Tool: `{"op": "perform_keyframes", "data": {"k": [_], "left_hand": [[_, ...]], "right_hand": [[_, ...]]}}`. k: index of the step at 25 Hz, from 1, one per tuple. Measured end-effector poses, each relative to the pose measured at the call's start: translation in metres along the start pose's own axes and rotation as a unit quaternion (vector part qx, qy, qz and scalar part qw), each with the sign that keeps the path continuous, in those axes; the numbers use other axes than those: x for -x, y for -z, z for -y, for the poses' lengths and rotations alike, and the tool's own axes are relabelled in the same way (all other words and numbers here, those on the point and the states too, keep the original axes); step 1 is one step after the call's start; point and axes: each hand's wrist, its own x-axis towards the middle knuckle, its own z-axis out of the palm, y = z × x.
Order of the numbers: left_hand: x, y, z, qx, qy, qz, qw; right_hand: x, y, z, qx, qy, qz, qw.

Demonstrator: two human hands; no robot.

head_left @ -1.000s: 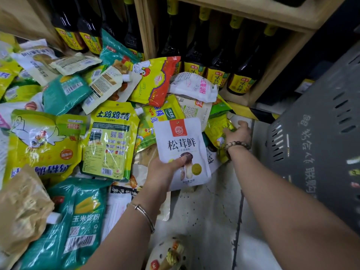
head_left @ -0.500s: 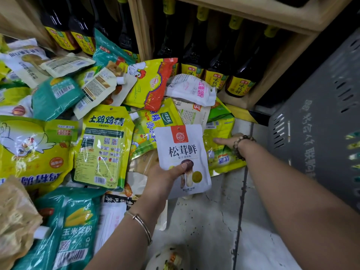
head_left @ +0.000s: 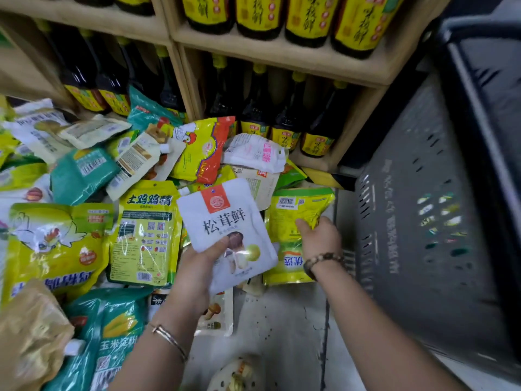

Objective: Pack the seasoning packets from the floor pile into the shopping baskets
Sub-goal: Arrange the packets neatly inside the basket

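A pile of seasoning packets (head_left: 84,210) covers the floor on the left and centre. My left hand (head_left: 197,266) grips a white mushroom-seasoning packet (head_left: 225,221) by its lower left, thumb on the front, holding it above the pile. My right hand (head_left: 318,238) pinches a yellow-green packet (head_left: 296,213) at the right edge of the pile and holds it upright, back side showing its barcode. A grey shopping basket (head_left: 423,221) stands right beside that hand; packets show through its slots.
Wooden shelves (head_left: 282,57) with dark sauce bottles stand behind the pile. A brown paper bag (head_left: 31,331) lies at the lower left. Bare grey floor (head_left: 282,328) shows between my forearms. A small white object (head_left: 236,373) sits at the bottom centre.
My right hand has taken hold of the yellow-green packet and lifted it from the pile toward the basket. My left hand has raised the white packet slightly. The view has tilted up.
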Motion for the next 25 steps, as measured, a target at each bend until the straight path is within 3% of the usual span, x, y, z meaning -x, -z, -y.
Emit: {"op": "perform_keyframes", "data": {"k": [8, 14, 18, 25], "left_hand": [[0.106, -0.002, -0.095, -0.017, -0.075, -0.040, 0.996], [0.198, -0.052, -0.162, -0.038, -0.184, 0.012, 0.982], [0.232, -0.109, -0.182, -0.063, -0.231, 0.052, 0.970], [0.266, -0.220, -0.161, -0.169, -0.220, 0.148, 0.949]], "right_hand": [[0.103, 0.110, 0.088, -0.204, 0.117, -0.029, 0.972], [0.145, 0.217, 0.123, -0.267, 0.172, -0.033, 0.948], [0.142, 0.297, 0.108, -0.295, 0.194, -0.062, 0.934], [0.122, 0.402, 0.022, -0.229, 0.149, -0.202, 0.940]]}}
